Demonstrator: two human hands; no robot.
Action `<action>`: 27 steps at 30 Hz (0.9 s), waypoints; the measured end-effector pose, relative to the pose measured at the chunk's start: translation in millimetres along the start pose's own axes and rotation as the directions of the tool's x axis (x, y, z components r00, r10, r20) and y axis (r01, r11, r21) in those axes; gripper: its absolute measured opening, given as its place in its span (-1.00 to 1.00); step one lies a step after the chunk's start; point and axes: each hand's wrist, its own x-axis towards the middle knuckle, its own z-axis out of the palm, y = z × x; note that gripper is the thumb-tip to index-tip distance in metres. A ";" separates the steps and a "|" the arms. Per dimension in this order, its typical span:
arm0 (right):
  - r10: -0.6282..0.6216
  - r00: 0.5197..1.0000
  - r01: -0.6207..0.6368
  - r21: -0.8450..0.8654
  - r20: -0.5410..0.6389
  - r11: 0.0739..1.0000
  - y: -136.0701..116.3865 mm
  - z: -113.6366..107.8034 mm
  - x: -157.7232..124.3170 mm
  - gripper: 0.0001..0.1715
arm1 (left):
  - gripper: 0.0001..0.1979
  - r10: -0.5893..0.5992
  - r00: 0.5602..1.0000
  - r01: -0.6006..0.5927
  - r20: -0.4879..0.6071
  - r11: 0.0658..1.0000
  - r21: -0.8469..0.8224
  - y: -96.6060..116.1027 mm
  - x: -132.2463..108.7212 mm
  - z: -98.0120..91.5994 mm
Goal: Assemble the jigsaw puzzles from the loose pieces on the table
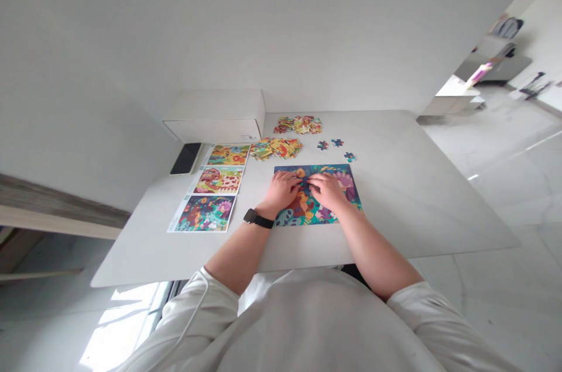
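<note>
A colourful jigsaw puzzle with a dark blue night-forest picture lies flat on the white table, mostly assembled. My left hand, a black watch on its wrist, rests on the puzzle's left half. From the other side, my right hand reaches over its middle. The bent fingertips of both hands close in on a dark blue puzzle piece between them; the fingers partly cover it. Beyond the puzzle's far edge lie three loose pieces: one, another and a third.
A pile of yellow-orange pieces and a reddish pile lie farther back. At left are a reference sheet with three pictures and a dark-screened phone. A white box stands against the wall behind the white table.
</note>
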 end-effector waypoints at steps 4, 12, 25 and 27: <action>0.007 1.000 -0.006 -0.040 0.024 0.999 -2.0 0.1 -0.6 -0.66 | -0.72 -0.001 1.000 0.001 0.002 1.000 -0.002 0.1 -0.4 0.4; 0.016 0.998 -0.011 -0.096 0.054 0.995 -9.8 -2.9 -1.9 -0.63 | -0.72 0.015 0.999 -0.018 0.052 0.998 0.064 5.5 -1.0 -3.8; 0.018 0.998 -0.015 -0.048 0.067 0.999 -18.2 -5.3 -1.7 -0.58 | -0.70 -0.006 0.994 -0.004 0.107 0.996 0.090 10.5 -1.4 -1.5; 0.014 1.000 -0.013 -0.012 0.016 1.000 -20.3 -8.8 -1.4 -0.61 | -0.67 -0.005 0.996 -0.002 0.087 0.997 0.076 9.4 -1.8 -0.1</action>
